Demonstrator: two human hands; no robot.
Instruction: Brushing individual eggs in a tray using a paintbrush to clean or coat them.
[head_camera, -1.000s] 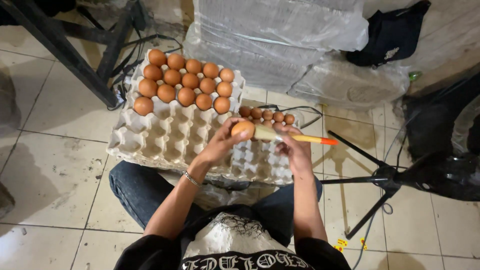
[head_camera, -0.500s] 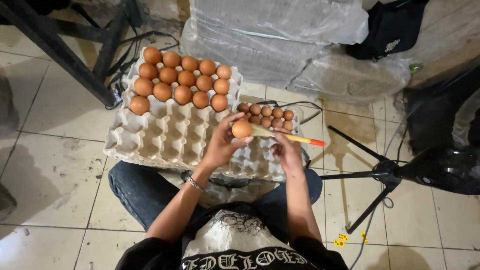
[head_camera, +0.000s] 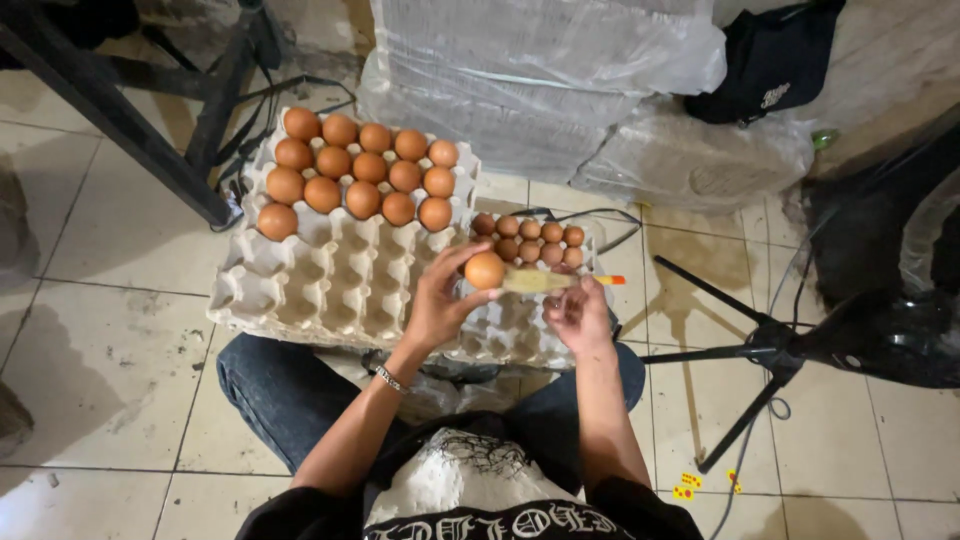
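My left hand (head_camera: 437, 305) holds a brown egg (head_camera: 485, 270) between its fingertips above the egg trays. My right hand (head_camera: 579, 314) grips a yellowish brush-like tool with an orange tip (head_camera: 556, 281), its pale end resting against the egg. Below both hands lies a large grey pulp egg tray (head_camera: 330, 290) with several brown eggs (head_camera: 360, 180) filling its far rows. A second tray (head_camera: 520, 330) to the right carries several smaller brown eggs (head_camera: 528, 240) at its far end.
I sit on a tiled floor with the trays against my knees. Plastic-wrapped bundles (head_camera: 560, 70) lie behind the trays, a black bag (head_camera: 775, 65) beyond them. A black tripod (head_camera: 770, 350) stands at the right, dark metal table legs (head_camera: 130, 120) at the left.
Both hands have kept their hold on the egg and the tool and shifted slightly toward me; the tool's pale end stays against the egg.
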